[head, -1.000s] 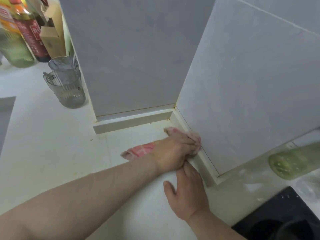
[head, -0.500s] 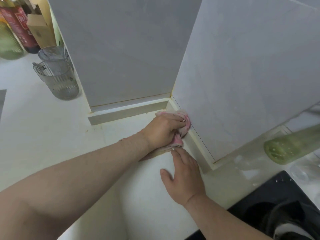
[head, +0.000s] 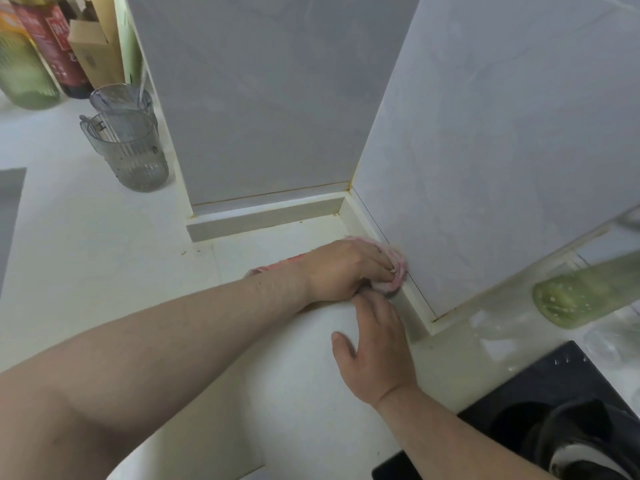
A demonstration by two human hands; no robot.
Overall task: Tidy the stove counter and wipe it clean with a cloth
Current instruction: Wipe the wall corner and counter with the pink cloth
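A bunched pink cloth (head: pixel 394 271) lies against the low white skirting (head: pixel 412 296) at the foot of the grey tiled wall. My left hand (head: pixel 343 268) reaches in from the lower left and grips the cloth, pressing it onto the skirting and the white counter (head: pixel 104 258). Part of the cloth shows behind my left wrist. My right hand (head: pixel 377 348) rests flat on the counter just below, fingers straight, its fingertips touching the left hand and the cloth's edge.
Two ribbed glass jugs (head: pixel 130 150) stand at the left by the tiled pillar, with bottles (head: pixel 24 71) and a cardboard box (head: pixel 93 46) behind. A green bottle (head: pixel 585 296) sits at the right. The black stove top (head: pixel 554 389) with a dark pot (head: pixel 588 441) fills the lower right.
My left hand has slid the cloth along the skirting, away from the inner corner and toward me. My right hand stays flat on the counter.
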